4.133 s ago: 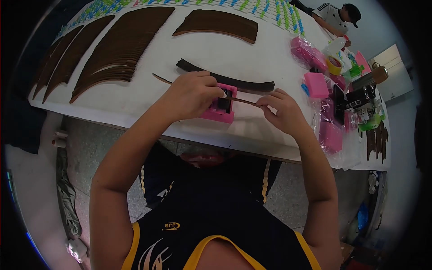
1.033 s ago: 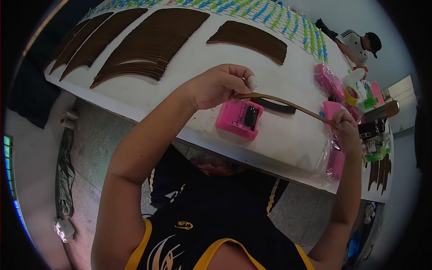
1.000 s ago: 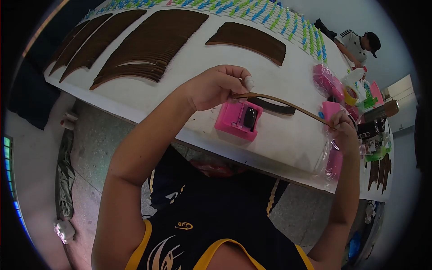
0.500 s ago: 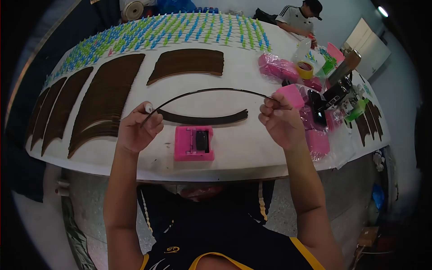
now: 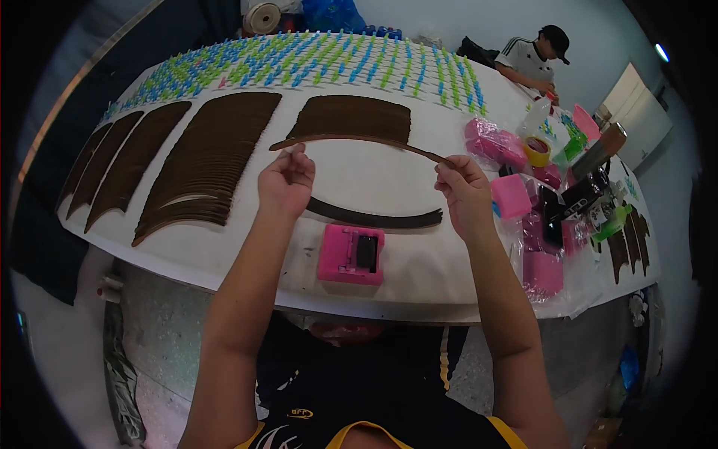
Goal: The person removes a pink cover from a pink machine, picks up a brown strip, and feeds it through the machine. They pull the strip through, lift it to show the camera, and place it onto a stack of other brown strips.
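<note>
A thin, curved brown strip [image 5: 359, 138] bows upward between my two hands above the table. My left hand [image 5: 286, 182] is closed in a pinch close to the strip's left end, and a short piece sticks out past its fingers. At the other end, my right hand [image 5: 465, 196] pinches the strip between thumb and fingers. Directly behind it lies a row of matching brown strips [image 5: 351, 117]. Nearer to me, a small bundle of black curved strips [image 5: 374, 217] rests on the table. In front of that sits a pink block [image 5: 331, 262] with a black part [image 5: 366, 252] set in it.
More brown strips [image 5: 209, 150] lie in rows at left on the white table [image 5: 262, 258]. Many blue and green clips [image 5: 314, 63] cover the back. At right are pink wrapped packs [image 5: 542, 271], yellow tape [image 5: 537, 151], a phone [image 5: 550, 215] and bottles. A co-worker [image 5: 531, 63] sits beyond.
Both hands have carried the strip away from me, toward the row of brown strips behind. The strip now shows its broader brown side and arches less. The camera view has shifted slightly.
</note>
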`<state>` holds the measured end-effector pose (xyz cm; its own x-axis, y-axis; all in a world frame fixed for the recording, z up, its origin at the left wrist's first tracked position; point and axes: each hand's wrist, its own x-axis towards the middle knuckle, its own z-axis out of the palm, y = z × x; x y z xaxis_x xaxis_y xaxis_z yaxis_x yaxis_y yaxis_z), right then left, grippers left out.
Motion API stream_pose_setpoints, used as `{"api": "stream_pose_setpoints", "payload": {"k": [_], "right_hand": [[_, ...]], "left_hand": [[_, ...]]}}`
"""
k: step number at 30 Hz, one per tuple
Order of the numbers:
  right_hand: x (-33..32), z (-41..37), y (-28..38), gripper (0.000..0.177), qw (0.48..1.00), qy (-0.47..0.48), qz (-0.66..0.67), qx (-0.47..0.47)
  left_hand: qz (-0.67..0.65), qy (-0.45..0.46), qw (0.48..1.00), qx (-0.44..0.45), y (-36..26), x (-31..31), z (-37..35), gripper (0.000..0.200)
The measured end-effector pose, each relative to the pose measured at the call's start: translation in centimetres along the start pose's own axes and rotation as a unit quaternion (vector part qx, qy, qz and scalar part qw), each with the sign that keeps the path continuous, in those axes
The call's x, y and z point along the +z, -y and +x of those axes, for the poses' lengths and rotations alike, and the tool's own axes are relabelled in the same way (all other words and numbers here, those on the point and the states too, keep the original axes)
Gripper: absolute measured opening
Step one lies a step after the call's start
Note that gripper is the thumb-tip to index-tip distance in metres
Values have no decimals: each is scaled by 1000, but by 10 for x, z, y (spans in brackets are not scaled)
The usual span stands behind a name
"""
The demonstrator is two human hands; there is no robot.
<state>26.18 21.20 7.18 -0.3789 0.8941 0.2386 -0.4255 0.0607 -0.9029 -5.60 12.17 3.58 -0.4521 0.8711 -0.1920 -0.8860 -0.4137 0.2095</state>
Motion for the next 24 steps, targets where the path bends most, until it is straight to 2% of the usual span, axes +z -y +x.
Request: {"api": "stream_pose_setpoints", "payload": {"k": [1, 2, 4, 6, 8, 12, 14, 15, 16, 17, 18, 19, 20, 22, 24], "right_hand": [[1, 7, -4, 12, 998, -14, -59, 4], [1, 14, -8, 12, 998, -4, -58, 5], [0, 30, -17, 13, 990, 7, -137, 23], [-2, 46, -26, 12, 985, 30, -161, 45], [-2, 60, -35, 11, 979, 49, -186, 66], [-3, 85, -52, 14, 958, 53, -270, 81], [-10, 97, -63, 15, 949, 52, -298, 86], [-16, 104, -72, 16, 941, 55, -325, 76], [-24, 110, -82, 17, 932, 55, -351, 66], [-34, 119, -95, 17, 933, 51, -350, 67], [-43, 127, -108, 19, 903, 54, -422, 57], [-44, 128, -109, 21, 868, 57, -492, 47], [-45, 128, -110, 21, 867, 53, -492, 48], [-41, 125, -115, 24, 792, 30, -610, -22], [-37, 120, -112, 27, 784, 22, -620, -8]], "left_hand": [[49, -13, 999, -7, 6, -7, 15, 14], [97, -27, 995, -14, 11, -13, 27, 15], [121, -52, 991, -27, 24, -15, 42, 16], [145, -78, 985, -43, 32, -21, 61, 17], [195, -80, 971, -111, 36, -27, 78, 18], [269, -89, 953, -104, 44, -22, 89, 17], [441, -62, 887, -126, 45, -10, 82, 14], [441, -63, 886, -128, 43, -4, 75, 14], [675, 36, 733, -79, 39, 7, 62, 14], [848, 135, 513, -22, 37, 10, 55, 15], [848, 139, 511, -25, 40, 4, 51, 15], [899, 148, 405, 76, 43, -4, 44, 20], [928, 153, 290, 177, 45, -8, 40, 25], [934, 148, 270, 180, 44, -10, 37, 28], [941, 142, 249, 182, 42, -7, 34, 31]]}}
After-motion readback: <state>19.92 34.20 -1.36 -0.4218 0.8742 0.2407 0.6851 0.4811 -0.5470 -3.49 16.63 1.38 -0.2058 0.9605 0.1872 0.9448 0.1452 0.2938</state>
